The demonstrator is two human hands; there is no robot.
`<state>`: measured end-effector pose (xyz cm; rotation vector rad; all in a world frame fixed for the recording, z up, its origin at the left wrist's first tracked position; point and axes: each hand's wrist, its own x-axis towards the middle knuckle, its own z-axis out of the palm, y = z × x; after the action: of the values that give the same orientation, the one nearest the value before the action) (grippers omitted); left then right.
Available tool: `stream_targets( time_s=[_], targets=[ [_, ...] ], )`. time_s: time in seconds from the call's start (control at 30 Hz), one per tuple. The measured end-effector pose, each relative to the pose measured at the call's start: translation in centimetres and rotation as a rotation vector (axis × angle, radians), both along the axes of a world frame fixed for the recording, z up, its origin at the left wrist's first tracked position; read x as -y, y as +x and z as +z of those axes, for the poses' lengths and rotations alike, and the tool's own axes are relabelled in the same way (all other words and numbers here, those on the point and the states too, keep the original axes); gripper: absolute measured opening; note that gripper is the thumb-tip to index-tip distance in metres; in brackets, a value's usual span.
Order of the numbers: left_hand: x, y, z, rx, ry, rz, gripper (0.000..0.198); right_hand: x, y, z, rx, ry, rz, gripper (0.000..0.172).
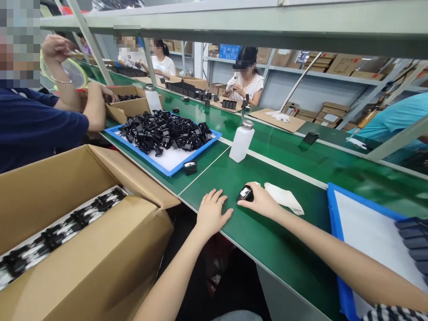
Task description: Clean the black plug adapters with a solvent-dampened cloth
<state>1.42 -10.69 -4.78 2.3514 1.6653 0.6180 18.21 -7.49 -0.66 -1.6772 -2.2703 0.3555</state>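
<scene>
My left hand (211, 211) lies on the green table near its front edge, fingers spread, holding nothing. To its right, my right hand (259, 200) grips a small black plastic housing (245, 193) between thumb and fingers, low over the table. A white and silver face of the housing points up. A white cloth (284, 197) lies just beyond my right wrist. Another black housing (190, 167) of similar look stands by the corner of a blue-rimmed tray (170, 171), which bears a heap of black parts with cords (163, 129).
A white pump bottle (242, 140) stands ahead of my hands. At right is a second blue-rimmed tray (337, 232) with dark blocks (414, 238). An open cardboard box (100, 249) with packed parts fills the lower left. Co-workers sit at left and across the belt (284, 151); a shelf beam (234, 33) crosses overhead.
</scene>
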Motion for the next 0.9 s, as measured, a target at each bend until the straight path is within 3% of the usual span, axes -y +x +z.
stream_targets(
  time_s=[0.1,0.2,0.3,0.37,0.5,0.6,0.73,0.9],
  targets=[
    [0.0,-0.1,0.0,-0.003,-0.021,-0.012,0.039,-0.7,1.9,1.1,-0.053,-0.024,-0.044,0.047],
    [-0.1,0.0,0.4,0.017,-0.053,0.011,0.038,-2.1,5.8,2.0,0.074,0.001,-0.279,0.042],
    [-0.4,0.7,1.2,0.035,-0.113,0.073,0.041,-2.7,8.6,1.8,0.235,-0.159,-0.427,0.037],
    [-0.7,1.6,1.8,0.04,-0.161,0.084,0.046,-2.5,9.1,1.3,0.237,-0.262,-0.412,0.024],
    [-1.5,3.9,2.2,0.025,-0.183,0.048,0.057,-2.2,7.9,1.3,0.189,-0.232,-0.323,0.011],
    [-1.9,5.0,1.7,-0.002,-0.132,0.075,0.057,-2.0,6.5,1.9,0.083,-0.089,-0.376,0.003],
    [-2.0,5.2,1.0,-0.019,-0.099,0.087,0.047,-1.7,4.3,2.7,-0.132,0.015,-0.294,0.021],
    [-2.0,5.1,1.1,-0.024,-0.094,0.093,0.046,-0.9,1.2,2.6,0.06,0.117,-0.111,0.017]
  ],
)
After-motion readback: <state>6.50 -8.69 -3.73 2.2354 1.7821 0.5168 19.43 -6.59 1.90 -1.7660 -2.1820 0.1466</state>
